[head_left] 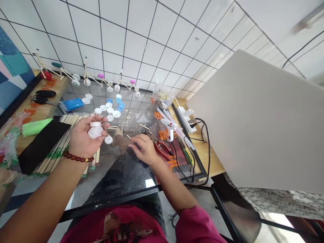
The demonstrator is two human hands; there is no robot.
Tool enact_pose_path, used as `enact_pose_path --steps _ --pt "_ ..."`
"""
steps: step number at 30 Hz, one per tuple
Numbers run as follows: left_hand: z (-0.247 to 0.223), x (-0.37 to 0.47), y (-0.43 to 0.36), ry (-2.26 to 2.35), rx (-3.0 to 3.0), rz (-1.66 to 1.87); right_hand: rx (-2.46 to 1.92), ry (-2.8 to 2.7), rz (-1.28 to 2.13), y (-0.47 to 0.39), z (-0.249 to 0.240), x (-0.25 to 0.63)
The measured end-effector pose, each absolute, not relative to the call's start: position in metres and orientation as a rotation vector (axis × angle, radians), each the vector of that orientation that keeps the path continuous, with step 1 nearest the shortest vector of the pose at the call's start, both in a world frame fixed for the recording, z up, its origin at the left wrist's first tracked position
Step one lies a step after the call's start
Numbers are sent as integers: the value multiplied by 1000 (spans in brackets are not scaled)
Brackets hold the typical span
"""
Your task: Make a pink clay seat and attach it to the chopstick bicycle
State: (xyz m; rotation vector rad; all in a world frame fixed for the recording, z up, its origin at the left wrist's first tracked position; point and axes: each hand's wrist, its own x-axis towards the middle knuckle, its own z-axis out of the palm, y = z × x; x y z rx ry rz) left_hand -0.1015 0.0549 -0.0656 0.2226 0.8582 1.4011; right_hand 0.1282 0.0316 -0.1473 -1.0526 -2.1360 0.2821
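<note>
My left hand [84,136] is raised palm up, with its fingers curled around two white bottle caps [95,131]. One cap rests on edge above the other, which shows its flat round face. Low over the glass tabletop [121,179], my right hand [143,148] has thumb and index finger drawn together at a short wooden stick [128,136]; only the stick's tip shows past the fingertip. Between the hands a single white cap with a hole [108,139] lies on the glass. More white and blue caps [116,113] are scattered behind.
Several small stick-built tricycles [96,77] line the tiled wall. Bundled wooden sticks [58,145] and a black sheet [37,145] lie left. At right are a white glue gun [170,128], glue sticks [186,138], red-handled pliers [163,150], a power strip [186,119] and trailing cords.
</note>
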Motion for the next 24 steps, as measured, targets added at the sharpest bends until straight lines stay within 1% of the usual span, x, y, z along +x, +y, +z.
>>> enact_pose_path --steps 5,11,16,20,24 --pt "-70 -114 64 862 133 1421 -1166 -2260 253 29 -138 107" --pt "-75 -124 66 734 138 1458 -1278 -2510 368 48 -109 56" --pt "-79 -122 65 661 103 1416 -1358 -2606 253 67 -116 23" --pt "-77 -120 63 694 32 1403 -1304 -2662 212 68 -113 28" --pt "-78 -118 63 694 59 1356 -1350 -2400 242 62 -99 71"
